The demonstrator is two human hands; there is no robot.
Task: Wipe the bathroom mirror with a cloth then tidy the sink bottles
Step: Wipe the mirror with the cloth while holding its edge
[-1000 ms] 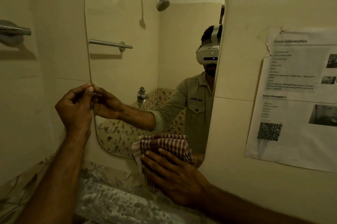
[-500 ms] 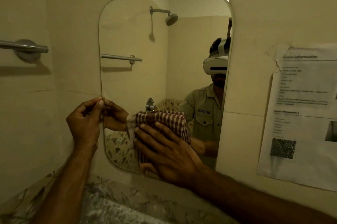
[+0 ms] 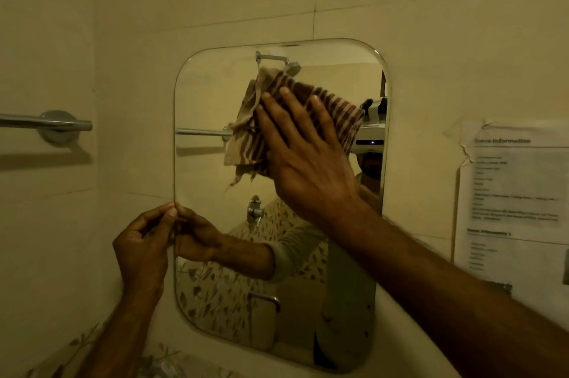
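Note:
A rounded rectangular mirror (image 3: 209, 94) hangs on the cream tiled wall. My right hand (image 3: 303, 156) lies flat with fingers spread, pressing a brown and cream striped cloth (image 3: 338, 113) against the upper middle of the glass. My left hand (image 3: 144, 251) pinches the mirror's left edge about halfway down. The mirror reflects a shower head, a towel bar and a person wearing a headset. No bottles are in view.
A metal towel bar (image 3: 49, 123) juts from the wall at the left. A printed paper sheet (image 3: 517, 208) is stuck to the wall right of the mirror. Leaf-patterned tiles and a bit of countertop (image 3: 172, 367) show at the bottom.
My right hand has slid the cloth up the glass from the lower middle to the upper part. My left hand has kept its pinch on the left edge. The view has tilted upward.

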